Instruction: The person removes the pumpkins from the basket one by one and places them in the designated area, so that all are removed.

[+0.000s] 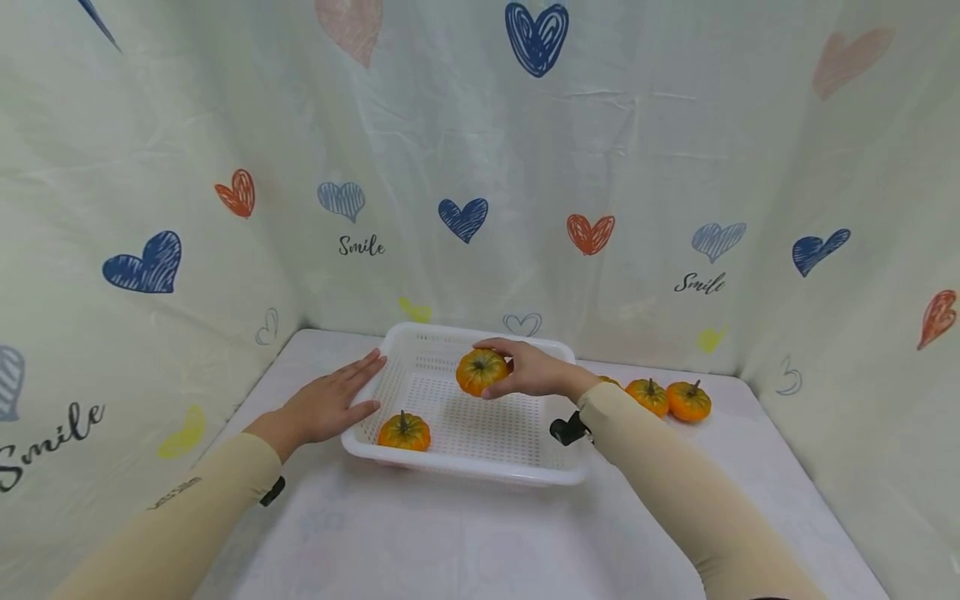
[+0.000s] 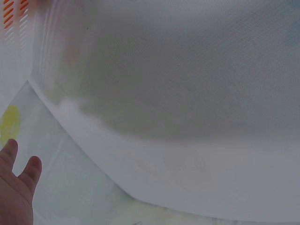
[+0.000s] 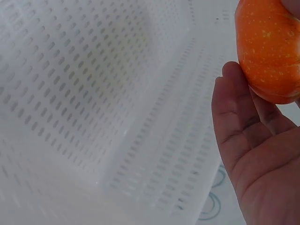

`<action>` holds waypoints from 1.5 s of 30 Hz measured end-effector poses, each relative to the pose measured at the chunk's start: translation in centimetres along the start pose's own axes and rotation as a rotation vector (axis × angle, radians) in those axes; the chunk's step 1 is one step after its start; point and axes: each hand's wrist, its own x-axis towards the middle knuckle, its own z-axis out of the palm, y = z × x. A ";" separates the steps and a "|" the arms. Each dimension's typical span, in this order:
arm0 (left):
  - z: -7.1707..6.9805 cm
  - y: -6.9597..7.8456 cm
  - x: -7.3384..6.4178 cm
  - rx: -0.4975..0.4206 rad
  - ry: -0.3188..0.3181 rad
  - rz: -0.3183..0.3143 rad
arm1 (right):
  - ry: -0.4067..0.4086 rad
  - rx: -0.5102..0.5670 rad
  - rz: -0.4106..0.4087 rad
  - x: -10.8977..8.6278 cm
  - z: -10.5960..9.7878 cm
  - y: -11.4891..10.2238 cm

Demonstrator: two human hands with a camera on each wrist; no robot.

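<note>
My right hand (image 1: 536, 371) grips a small orange-and-green pumpkin (image 1: 480, 372) over the white plastic basket (image 1: 465, 477). In the right wrist view, the held pumpkin (image 3: 269, 51) shows its orange underside, with fingers and thumb around it. A second pumpkin (image 1: 404, 432) sits on the basket floor in the near left corner, stem up. At the basket's left rim, my left hand (image 1: 330, 404) rests with its fingers extended and the thumb spread. Part of that left hand (image 2: 16, 187) shows at the edge of the left wrist view.
Right of the basket, two pumpkins (image 1: 688, 402) (image 1: 648, 397) stand on the white-covered table (image 1: 450, 542), with another partly hidden behind the right sleeve (image 1: 645, 442). A curtain (image 1: 645, 167) printed with hearts hangs close behind and on both sides.
</note>
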 end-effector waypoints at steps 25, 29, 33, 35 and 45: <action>0.2 -0.1 0.1 -0.002 0.005 -0.008 | 0.166 0.027 -0.034 -7.5 -4.6 0.4; 0.2 -0.1 0.0 -0.011 0.007 -0.006 | 0.204 0.032 -0.028 -9.2 -5.4 0.9; 0.2 0.0 -0.1 -0.017 0.009 -0.011 | 0.244 0.043 0.011 -11.0 -5.9 1.6; 0.2 0.0 -0.1 -0.015 0.008 -0.015 | 0.270 0.048 0.038 -11.9 -6.0 2.0; 0.3 0.0 -0.1 -0.021 0.011 -0.021 | 0.331 0.069 0.084 -15.6 -6.4 4.7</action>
